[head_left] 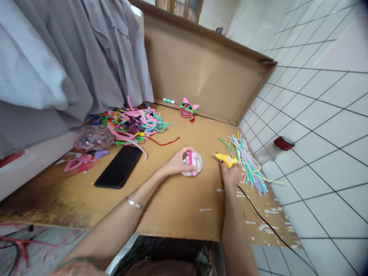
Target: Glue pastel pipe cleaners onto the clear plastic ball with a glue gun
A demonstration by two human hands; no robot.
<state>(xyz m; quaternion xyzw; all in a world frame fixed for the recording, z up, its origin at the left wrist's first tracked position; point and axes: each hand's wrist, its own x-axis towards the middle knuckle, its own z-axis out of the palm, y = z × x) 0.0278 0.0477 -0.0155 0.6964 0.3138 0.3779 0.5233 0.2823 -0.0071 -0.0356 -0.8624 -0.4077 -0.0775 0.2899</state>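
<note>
My left hand (180, 162) grips a small round clear, shiny piece (196, 164) with a pink stripe, just above or on the wooden table; which of these I cannot tell. To the right, my right hand (230, 174) is wrapped round the handle of a yellow hot glue gun (225, 158), its nozzle pointing left toward the round piece. The two are apart. From the glue gun's side a dark cord (260, 215) runs down past the table's front right edge. Beside my right hand lies a bundle of pastel pipe cleaners (249, 163).
A black phone (118, 167) lies left of my left arm. Behind it are a tangled heap of pipe cleaners (143, 119) and a clear plastic bundle (94, 137). A colourful animal-face craft (188, 109) and a marker (168, 101) sit by the back board. A red-lidded jar (283, 143) stands right.
</note>
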